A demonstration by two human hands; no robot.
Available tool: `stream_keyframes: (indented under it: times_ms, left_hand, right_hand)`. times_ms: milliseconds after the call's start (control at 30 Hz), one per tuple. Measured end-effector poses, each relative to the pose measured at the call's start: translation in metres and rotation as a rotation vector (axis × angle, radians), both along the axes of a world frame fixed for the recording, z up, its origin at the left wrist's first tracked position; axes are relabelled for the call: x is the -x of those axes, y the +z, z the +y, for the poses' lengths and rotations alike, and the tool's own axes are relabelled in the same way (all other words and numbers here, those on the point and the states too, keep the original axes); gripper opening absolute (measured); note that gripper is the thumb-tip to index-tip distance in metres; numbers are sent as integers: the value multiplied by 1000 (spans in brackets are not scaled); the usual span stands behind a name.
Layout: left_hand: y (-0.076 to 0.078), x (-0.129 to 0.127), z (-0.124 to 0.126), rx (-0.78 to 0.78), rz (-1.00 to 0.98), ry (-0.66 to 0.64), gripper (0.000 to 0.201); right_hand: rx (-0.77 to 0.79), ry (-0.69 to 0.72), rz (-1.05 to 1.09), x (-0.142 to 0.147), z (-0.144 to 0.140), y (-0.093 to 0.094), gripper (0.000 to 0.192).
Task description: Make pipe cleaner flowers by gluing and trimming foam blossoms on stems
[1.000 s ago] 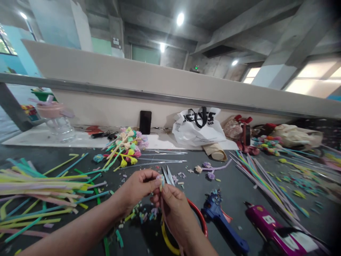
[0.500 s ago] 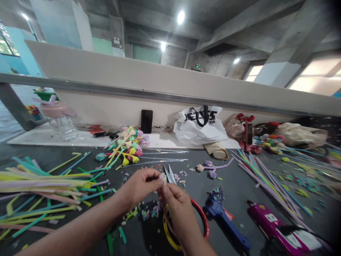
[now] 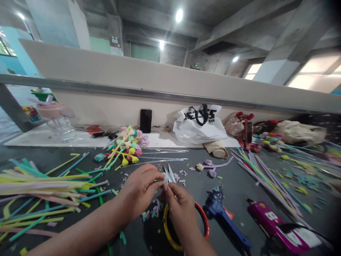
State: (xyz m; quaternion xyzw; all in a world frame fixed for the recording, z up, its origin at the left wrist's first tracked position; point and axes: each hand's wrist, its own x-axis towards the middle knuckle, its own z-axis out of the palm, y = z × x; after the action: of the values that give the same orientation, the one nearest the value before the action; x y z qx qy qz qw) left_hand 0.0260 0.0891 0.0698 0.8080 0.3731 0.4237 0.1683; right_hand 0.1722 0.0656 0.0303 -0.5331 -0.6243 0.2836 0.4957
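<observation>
My left hand (image 3: 142, 190) and my right hand (image 3: 179, 206) meet above the middle of the dark table. Between their fingertips is a small pastel fuzzy piece (image 3: 165, 180), mostly covered, with pale yellow and blue showing. Both hands are closed in a pinch on it. Under my right hand lies a pair of scissors (image 3: 170, 173), its blades slightly apart and its red and yellow handle loops partly hidden. Short cut bits (image 3: 153, 211) of coloured chenille stem are scattered around the hands.
Long chenille stems (image 3: 42, 192) are heaped on the left. A fuzzy flower bunch (image 3: 130, 145) lies behind the hands, and a purple flower stem (image 3: 215, 166) to the right. A blue glue gun (image 3: 226, 220) and a magenta tool (image 3: 277, 224) lie at right. Behind stands a white bag (image 3: 199, 124).
My left hand has rolled over, its back now turned more upward, while its fingers stay at the piece. My right hand has shifted slightly. The view has moved a little.
</observation>
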Motion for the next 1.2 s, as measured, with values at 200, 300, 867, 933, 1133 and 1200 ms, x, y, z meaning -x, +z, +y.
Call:
stream_keyframes:
  times_ms: [200,300,867,933,1133,1200]
  left_hand:
    - [-5,-1,2,22,-1,62,7]
    - [-6,-1,2,43,17,64,6]
    - [-4,-3,7,147,19,68,6]
    - [-3,-3,8,153,20,69,6]
    - [-3,0,8,212,18,67,4]
    - [-4,1,7,179,25,52,6]
  right_hand:
    - [-68,2,-21,0,0,-1,26]
    - [-74,5,-62,0,0,-1,27]
    - [-92,-32,-296,0,1,-3,32]
    - [-109,-38,-325,0,1,-4,33]
    - [-128,-47,-362,-1,1,-6,31]
    - [-151,-57,-364,-1,0,-6,30]
